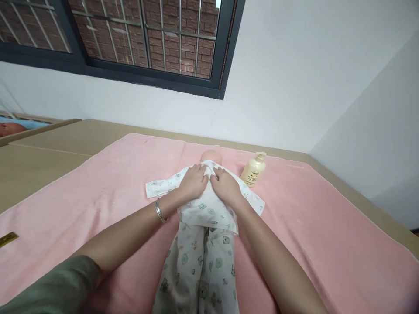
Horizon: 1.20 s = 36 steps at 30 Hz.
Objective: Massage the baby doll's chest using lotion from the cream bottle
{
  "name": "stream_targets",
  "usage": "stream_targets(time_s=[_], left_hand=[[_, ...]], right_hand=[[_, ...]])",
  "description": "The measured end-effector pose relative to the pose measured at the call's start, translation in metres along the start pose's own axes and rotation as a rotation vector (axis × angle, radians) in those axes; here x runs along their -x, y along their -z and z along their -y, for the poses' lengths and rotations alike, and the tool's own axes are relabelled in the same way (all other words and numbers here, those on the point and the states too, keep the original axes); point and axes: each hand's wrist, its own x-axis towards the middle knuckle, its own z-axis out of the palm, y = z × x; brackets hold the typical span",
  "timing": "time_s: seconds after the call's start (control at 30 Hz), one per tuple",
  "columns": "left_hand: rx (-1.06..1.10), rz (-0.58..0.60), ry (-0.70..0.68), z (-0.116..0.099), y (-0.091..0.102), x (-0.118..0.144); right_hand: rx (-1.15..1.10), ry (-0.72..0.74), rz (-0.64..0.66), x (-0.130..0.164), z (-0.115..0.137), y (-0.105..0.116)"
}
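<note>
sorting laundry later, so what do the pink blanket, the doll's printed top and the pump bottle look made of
Pink blanket: soft matte plush, probably fleece or terry.
Printed top: thin woven or knit cotton, by its creases.
Pump bottle: smooth cream plastic with slight sheen.
Both hands, left and right, press flat on the top.

Two bare forearms, uncovered from elbow to fingertips, ending in a left hand and a right hand without rings or gloves. Around the left wrist, a slim silver bangle, plain and shiny, made of what looks like two thin bands side by side. Higher on the left arm, at the lower frame edge, a grey-green sleeve of soft, unpatterned fabric.
</note>
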Motion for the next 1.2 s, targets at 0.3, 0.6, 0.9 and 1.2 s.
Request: stream_targets(time_s=[0.3,0.6,0.9,1.2], left_hand=[[0.035,0.006,0.006,-0.012,0.004,0.007],[0.166,-0.184,0.091,0.009,-0.019,-0.007],[0.297,-0.356,0.080,0.012,-0.028,0.000],[0.158,-0.366,0.108,0.005,-0.021,0.006]], right_hand=[[0.067,-0.019,0.007,-0.002,-0.005,-0.001],[-0.008,-0.009,0.030,0.003,0.001,0.006],[-0.243,-0.037,-0.307,-0.007,-0.016,-0.008],[-0.052,0.049,-0.136,0.002,0.006,-0.013]])
